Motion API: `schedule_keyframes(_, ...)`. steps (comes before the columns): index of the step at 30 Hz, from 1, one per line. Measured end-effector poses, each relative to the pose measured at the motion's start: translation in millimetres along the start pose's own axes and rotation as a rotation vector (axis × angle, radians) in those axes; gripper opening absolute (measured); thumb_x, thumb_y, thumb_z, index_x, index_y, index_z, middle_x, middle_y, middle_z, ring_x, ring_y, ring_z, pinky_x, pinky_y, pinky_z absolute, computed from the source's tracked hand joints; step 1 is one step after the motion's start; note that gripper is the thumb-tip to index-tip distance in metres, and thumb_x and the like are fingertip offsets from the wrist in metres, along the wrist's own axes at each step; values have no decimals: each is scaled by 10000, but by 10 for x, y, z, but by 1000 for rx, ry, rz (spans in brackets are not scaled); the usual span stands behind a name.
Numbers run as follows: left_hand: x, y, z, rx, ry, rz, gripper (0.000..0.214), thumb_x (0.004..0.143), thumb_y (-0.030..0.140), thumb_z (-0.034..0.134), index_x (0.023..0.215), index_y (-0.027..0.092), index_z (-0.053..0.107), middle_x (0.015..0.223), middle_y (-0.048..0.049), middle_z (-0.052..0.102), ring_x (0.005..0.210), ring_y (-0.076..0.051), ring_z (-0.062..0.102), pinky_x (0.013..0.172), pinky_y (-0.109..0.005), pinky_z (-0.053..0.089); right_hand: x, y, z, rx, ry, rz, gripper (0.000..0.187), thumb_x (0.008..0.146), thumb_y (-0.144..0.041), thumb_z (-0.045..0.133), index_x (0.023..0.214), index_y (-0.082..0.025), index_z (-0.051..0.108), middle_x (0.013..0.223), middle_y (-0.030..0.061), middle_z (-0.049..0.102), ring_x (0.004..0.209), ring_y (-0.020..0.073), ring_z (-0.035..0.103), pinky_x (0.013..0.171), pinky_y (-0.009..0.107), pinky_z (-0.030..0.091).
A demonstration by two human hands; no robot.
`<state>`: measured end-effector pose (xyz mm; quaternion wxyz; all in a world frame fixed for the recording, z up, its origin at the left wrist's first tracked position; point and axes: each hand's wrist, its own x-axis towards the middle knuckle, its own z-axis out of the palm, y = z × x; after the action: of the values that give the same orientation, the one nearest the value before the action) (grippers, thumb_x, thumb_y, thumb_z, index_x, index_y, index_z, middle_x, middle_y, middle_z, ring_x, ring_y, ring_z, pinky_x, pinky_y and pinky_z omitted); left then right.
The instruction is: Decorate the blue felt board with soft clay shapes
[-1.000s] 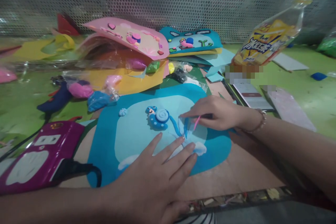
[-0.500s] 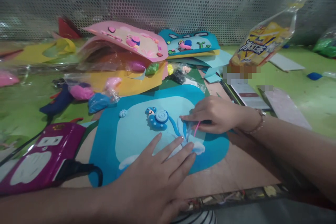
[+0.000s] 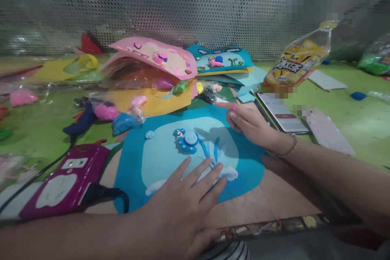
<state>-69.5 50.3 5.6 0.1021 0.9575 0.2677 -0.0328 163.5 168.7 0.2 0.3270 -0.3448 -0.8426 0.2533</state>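
A blue card (image 3: 128, 170) lies near the green table's (image 3: 368, 118) near edge, my left hand (image 3: 179, 201) resting on it, fingers apart. My right hand (image 3: 250, 125) has lifted towards its far right corner, leaving the clay stalks (image 3: 216, 148) uncovered; I can't tell whether its fingers clamp something pink (image 3: 233, 107). A perforated screen (image 3: 167, 4) stands behind, a brown board (image 3: 289, 207) beneath.

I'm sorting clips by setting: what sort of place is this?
Most likely a craft table, perhaps in a classroom or workshop; which, I can't tell. Signs: bagged lumps that look like clay, the blue card bearing a blue snail, and the pink picture behind.
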Motion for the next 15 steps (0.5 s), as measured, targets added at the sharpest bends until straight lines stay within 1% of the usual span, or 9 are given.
schedule_keyframes(2, -15, 1, 3, 26, 43, 2, 591, 960, 506, 238, 1454, 182, 256, 1527, -93, 205, 1401, -304, 174, 1088, -530, 196, 9, -18, 9, 57, 47, 28, 374, 986, -367, 319, 1152, -170, 590, 643, -22, 470, 548, 100, 434, 513, 224, 371)
schedule_keyframes(4, -36, 5, 14, 81, 97, 16, 580, 969, 497, 192, 1434, 169, 301, 1518, -93, 237, 1400, -290, 181, 1088, -506, 196, 14, -45, 5, 68, 93, 33, 363, 985, -359, 323, 1035, -173, 631, 691, -2, 501, 620, 106, 469, 557, 227, 386)
schedule_keyframes(6, -57, 13, 26, 150, 140, 35, 568, 977, 466, 171, 1404, 139, 356, 1501, -108, 280, 1385, -287, 222, 1074, -485, 218, 17, -66, -2, 70, 111, 29, 350, 984, -351, 330, 989, -180, 636, 700, 3, 505, 644, 110, 473, 576, 229, 391)
schedule_keyframes(8, -69, 26, 34, 219, 172, 58, 556, 982, 439, 181, 1360, 108, 420, 1468, -128, 345, 1349, -287, 296, 1041, -453, 274, 18, -75, -1, 84, 94, 37, 340, 979, -352, 342, 986, -176, 632, 652, -11, 468, 590, 106, 448, 530, 225, 377)
schedule_keyframes(10, -69, 41, 39, 278, 218, 70, 536, 977, 438, 231, 1289, 95, 502, 1404, -140, 439, 1283, -287, 392, 990, -421, 337, 15, -74, 14, 100, 65, 51, 334, 977, -349, 347, 1024, -168, 623, 586, -34, 407, 506, 95, 393, 459, 215, 338)
schedule_keyframes(12, -61, 53, 41, 309, 252, 83, 504, 966, 440, 296, 1224, 95, 557, 1329, -136, 522, 1203, -276, 474, 946, -389, 384, 6, -63, 43, 80, 46, 49, 318, 978, -321, 350, 1130, -174, 588, 557, -48, 376, 470, 91, 359, 430, 208, 316)
schedule_keyframes(13, -55, 58, 41, 314, 262, 86, 489, 960, 436, 322, 1214, 95, 563, 1303, -133, 545, 1172, -268, 500, 933, -377, 399, -2, -54, 61, 57, 36, 39, 321, 978, -297, 352, 1207, -185, 547, 564, -47, 387, 477, 93, 365, 439, 207, 329)
schedule_keyframes(15, -45, 66, 39, 317, 277, 94, 460, 958, 395, 348, 1249, 91, 534, 1310, -131, 541, 1157, -260, 516, 925, -364, 415, -22, -28, 99, 26, 5, 7, 397, 979, -248, 338, 1372, -225, 390, 638, -26, 460, 524, 103, 406, 487, 215, 376)
